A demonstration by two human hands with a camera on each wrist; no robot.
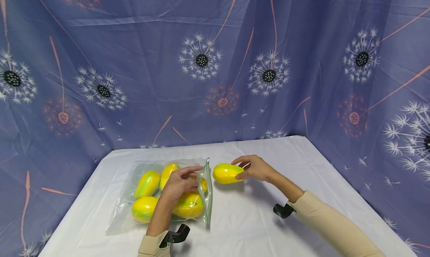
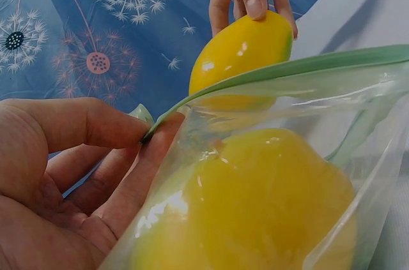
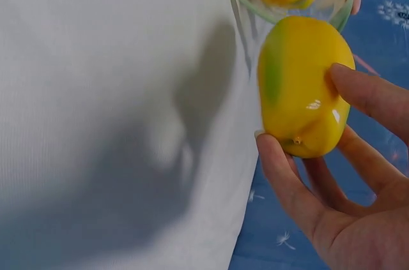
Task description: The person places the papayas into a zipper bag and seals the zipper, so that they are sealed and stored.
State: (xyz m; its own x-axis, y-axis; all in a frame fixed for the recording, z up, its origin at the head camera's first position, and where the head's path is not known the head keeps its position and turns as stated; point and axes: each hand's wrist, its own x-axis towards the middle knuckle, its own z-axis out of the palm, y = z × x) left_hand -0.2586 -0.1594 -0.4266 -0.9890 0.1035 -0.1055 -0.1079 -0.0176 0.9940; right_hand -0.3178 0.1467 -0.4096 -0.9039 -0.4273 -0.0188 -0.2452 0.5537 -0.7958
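Observation:
My right hand (image 1: 258,169) grips a yellow-green mango (image 1: 226,173) by its near end, thumb on one side and fingers on the other. The mango is held above the table, just right of the bag's mouth; its shadow falls below. A clear zip bag (image 1: 121,214) with a green zip edge lies on its side, with several mangoes (image 1: 147,184) inside. My left hand (image 1: 178,186) pinches the bag's zip edge between thumb and finger, as the left wrist view shows, and the mouth stands apart there. In the head view this hand partly hides the mangoes behind it.
A white cloth (image 1: 255,227) covers the table. Blue-purple curtains (image 1: 151,62) with dandelion prints hang behind it and along both sides. Each forearm wears a dark wrist strap (image 1: 174,236) over or beside a beige sleeve (image 1: 332,223).

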